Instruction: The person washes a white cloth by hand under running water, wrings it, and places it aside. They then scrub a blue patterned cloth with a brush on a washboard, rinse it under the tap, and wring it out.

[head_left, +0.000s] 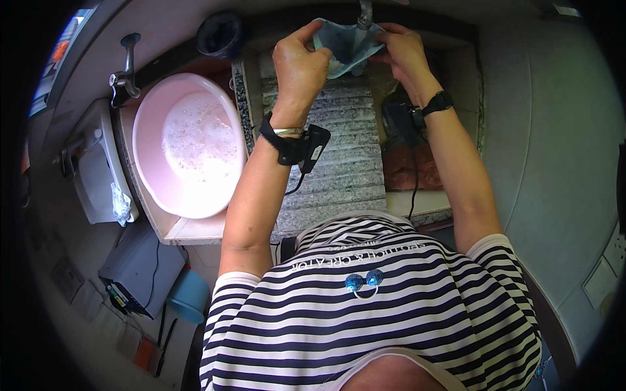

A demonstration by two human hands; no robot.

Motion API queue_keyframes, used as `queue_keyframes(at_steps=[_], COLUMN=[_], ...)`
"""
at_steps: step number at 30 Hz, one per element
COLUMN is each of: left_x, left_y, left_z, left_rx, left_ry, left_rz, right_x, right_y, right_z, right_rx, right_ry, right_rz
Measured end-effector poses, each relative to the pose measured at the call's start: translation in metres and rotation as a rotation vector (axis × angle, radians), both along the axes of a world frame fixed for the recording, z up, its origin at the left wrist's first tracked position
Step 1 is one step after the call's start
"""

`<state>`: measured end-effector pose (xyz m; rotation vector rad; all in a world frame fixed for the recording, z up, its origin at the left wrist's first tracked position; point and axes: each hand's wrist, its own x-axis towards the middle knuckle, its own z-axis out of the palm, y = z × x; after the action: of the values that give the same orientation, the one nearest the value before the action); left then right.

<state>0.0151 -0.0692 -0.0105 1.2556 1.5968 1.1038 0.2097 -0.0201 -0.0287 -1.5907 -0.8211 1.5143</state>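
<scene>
Blue and soft, a thin cloth [345,57] is held up by two bare hands, right under a silver tap [365,15]. The left hand [298,68] pinches its left edge, with the thumb and fingers pressed together on it. The right hand [402,52] pinches the right edge the same way. The two hands are apart, so the cloth spreads wide between them and sags in the middle like a little bowl. I cannot tell if it is a flat cloth or a bag. It is above the far end of a bumpy grey stone washboard [332,156]. A big pink tub [147,146] with white suds [199,137] in it stands to the left. Near the tub is another tap [124,78]. Both wrists wear black straps with small boxes [314,147].
</scene>
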Motion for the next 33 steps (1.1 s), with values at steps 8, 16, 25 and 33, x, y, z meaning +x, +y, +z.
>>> queue_keyframes(at_steps=[8,16,25,33], left_x=[-0.005,-0.010,-0.006,-0.025], left_y=[-0.001,0.001,0.005,0.005], left_z=[0.001,-0.008,-0.006,-0.022], left_rx=[-0.017,0.009,-0.013,-0.050], left_ry=[0.027,-0.004,-0.022,-0.041], left_rz=[0.018,0.027,0.023,0.060], right_x=[-0.012,-0.005,-0.003,-0.017], right_y=[0.000,0.002,0.005,0.007], right_z=[0.001,0.000,-0.001,-0.021], right_rx=[0.152,0.117,0.138,0.115], right_ry=[-0.132,-0.111,-0.176,0.088], right_rz=[0.120,0.114,0.087,0.102])
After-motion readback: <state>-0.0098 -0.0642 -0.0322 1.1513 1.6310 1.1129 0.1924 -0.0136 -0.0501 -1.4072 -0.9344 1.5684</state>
